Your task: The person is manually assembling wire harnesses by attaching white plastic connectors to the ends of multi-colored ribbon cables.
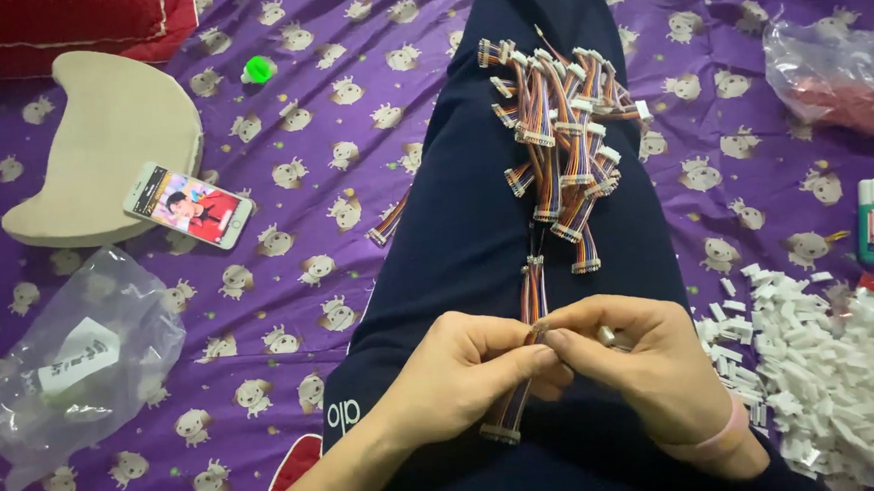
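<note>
My left hand [463, 369] and my right hand [643, 364] meet over my dark-trousered leg [475, 204]. Both pinch one multicoloured ribbon cable [531, 295] with a white connector at its lower end [500, 433]. The fingertips touch around the cable's middle. Farther up the leg lies a heap of several similar cables with white connectors [565, 129]. One more cable [388, 221] lies beside the leg on the purple sheet.
A pile of small white plastic connectors [822, 365] lies at right, with a glue stick [870, 218] and a clear bag of red parts [837, 80]. At left are a phone [188, 205] on a beige cushion [102, 133], a clear bag [75, 369] and a green cap [259, 70].
</note>
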